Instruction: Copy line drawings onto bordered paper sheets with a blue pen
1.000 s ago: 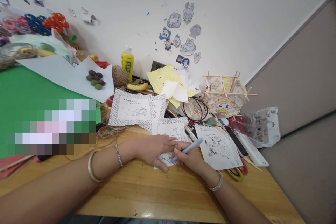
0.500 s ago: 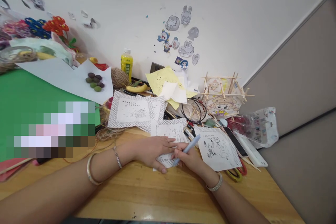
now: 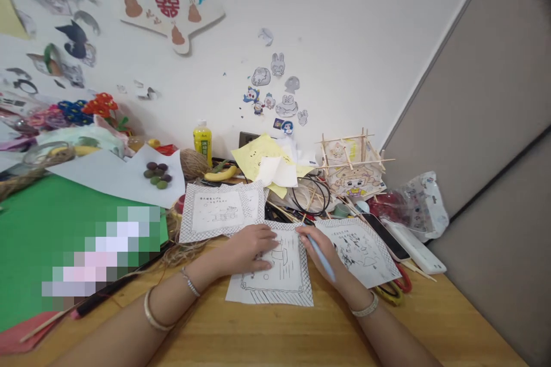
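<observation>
A white sheet with a pen drawing and a hatched border (image 3: 275, 284) lies on the wooden table in front of me. My left hand (image 3: 248, 249) rests on its left part, fingers lightly bent and thumb apart, hiding some of the drawing. My right hand (image 3: 321, 246) is closed around a light blue pen (image 3: 322, 261), which slants across the fingers. Its fingertips are at the sheet's upper right edge. To the right lies another drawn sheet (image 3: 359, 255), partly behind my right hand. Beyond my left hand is a bordered drawing with handwriting (image 3: 219, 209).
A green board (image 3: 107, 200) covers the left side. Further back stand a yellow bottle (image 3: 202, 143), a twine ball (image 3: 194, 163), yellow paper (image 3: 258, 155) and a stick frame (image 3: 353, 163). At right are a phone (image 3: 385, 236), a white case (image 3: 415, 249) and scissors (image 3: 391, 292).
The drawn sheet has come nearer to me and more of it shows. My right hand, still holding the pen, has shifted to its right edge. The camera view has tilted up.
</observation>
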The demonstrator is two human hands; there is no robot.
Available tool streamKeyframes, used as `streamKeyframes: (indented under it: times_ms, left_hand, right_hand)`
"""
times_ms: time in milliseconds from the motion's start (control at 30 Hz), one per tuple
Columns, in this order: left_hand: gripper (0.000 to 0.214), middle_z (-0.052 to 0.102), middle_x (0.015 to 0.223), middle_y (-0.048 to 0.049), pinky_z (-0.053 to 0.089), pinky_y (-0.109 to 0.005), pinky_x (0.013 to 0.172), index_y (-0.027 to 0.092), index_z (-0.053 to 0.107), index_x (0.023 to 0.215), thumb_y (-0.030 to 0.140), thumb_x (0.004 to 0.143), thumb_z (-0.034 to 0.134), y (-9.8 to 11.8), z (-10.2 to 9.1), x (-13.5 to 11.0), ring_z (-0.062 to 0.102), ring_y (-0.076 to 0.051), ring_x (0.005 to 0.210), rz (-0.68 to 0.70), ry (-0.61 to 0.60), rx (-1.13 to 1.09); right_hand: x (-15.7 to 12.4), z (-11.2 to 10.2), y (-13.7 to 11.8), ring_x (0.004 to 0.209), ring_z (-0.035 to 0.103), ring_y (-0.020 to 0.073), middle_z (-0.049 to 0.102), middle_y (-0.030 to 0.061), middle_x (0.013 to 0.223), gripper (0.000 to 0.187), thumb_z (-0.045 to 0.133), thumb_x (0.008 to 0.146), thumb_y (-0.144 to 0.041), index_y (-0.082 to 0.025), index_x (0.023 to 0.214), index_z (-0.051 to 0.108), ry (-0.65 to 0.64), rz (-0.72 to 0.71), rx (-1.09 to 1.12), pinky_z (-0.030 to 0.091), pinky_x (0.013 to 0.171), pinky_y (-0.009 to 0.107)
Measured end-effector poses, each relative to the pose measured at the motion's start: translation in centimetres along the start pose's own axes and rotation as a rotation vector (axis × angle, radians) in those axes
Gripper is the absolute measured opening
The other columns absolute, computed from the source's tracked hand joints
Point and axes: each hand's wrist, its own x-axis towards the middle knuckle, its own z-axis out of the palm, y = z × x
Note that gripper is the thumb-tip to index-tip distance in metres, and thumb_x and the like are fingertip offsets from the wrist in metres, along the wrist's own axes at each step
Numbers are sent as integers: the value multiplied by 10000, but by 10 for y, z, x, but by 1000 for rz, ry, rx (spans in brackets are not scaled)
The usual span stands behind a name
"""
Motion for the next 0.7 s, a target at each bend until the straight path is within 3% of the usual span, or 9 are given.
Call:
streamKeyframes:
  times_ms: [100,167,367,533,700]
  left_hand:
    - [704,428,1426,-207,329,-548,1055,156,494,1336,567,784,641,-11,7,-6,373,-390,1319,-80,-15,172]
    - [755,351,1471,-218,305,-554,1067,162,449,1372,605,784,619,-17,11,-8,327,-389,1349,-87,-29,204]
    - [810,344,1463,-249,293,-586,1057,146,431,1377,688,786,542,-19,8,-7,321,-408,1347,-111,-43,206]
    - [821,344,1449,-281,317,-601,1041,107,447,1350,682,775,561,-15,4,-5,314,-431,1343,-155,-34,239]
    - [703,382,1448,-221,359,-543,1054,175,352,1389,512,826,606,-24,12,-6,372,-366,1329,-269,136,218]
  right_hand:
    - [2,5,7,1002,587,270,678,80,1042,233,487,881,-220,-218,1030,667,-64,-106,-146,463,887,423]
    - [3,6,9,1035,562,278,669,88,1072,247,509,866,-193,-212,1063,658,-62,-116,-209,456,903,432]
    - [3,3,8,956,538,273,663,99,969,198,554,800,-100,-185,953,647,-7,-84,-277,451,848,414]
    - [2,4,6,797,564,218,619,49,837,146,516,783,-86,-205,824,591,34,-36,-115,455,722,337]
    - [3,5,12,748,567,199,580,34,841,48,528,807,-193,-216,839,555,269,87,119,468,674,320]
